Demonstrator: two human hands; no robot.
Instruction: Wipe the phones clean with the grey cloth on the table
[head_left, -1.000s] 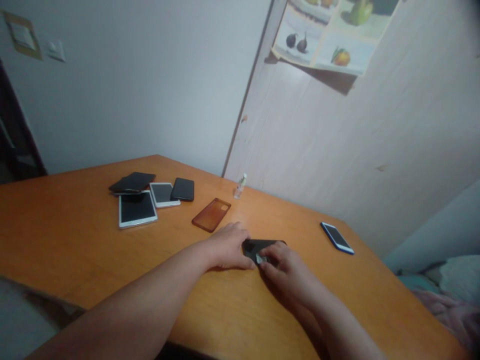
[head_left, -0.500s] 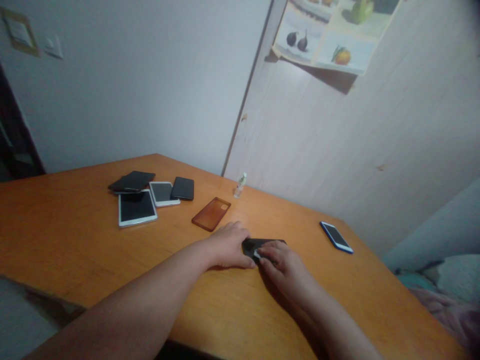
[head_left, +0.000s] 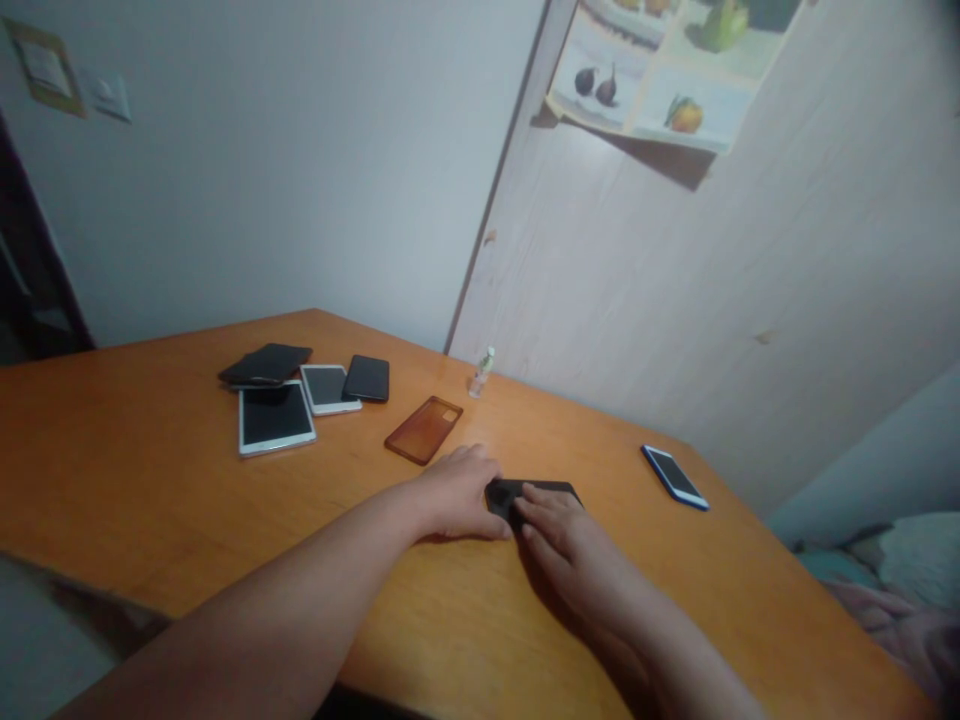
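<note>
A black phone (head_left: pixel 553 486) lies flat on the table with its long side across my view. My left hand (head_left: pixel 459 492) grips its left end, thumb on the near edge and fingers on the far edge. Over the phone's upper face rests my right hand (head_left: pixel 564 528), its fingers bent and pressed together near the left end, covering much of the phone. Whatever lies under those fingertips is hidden. Behind my left hand is a translucent brown phone case (head_left: pixel 424 430).
Beyond the case stands a small clear bottle (head_left: pixel 482 373). To the left lie a white tablet (head_left: pixel 276 418), a smaller white device (head_left: pixel 328 388), a black phone-like slab (head_left: pixel 367 379) and dark flat covers (head_left: pixel 266 364). A blue-edged phone (head_left: pixel 674 477) lies near the right edge.
My right fingers have shifted slightly and flattened over the black phone. The small white piece seen at their tips is now out of sight. My left hand keeps its grip.
</note>
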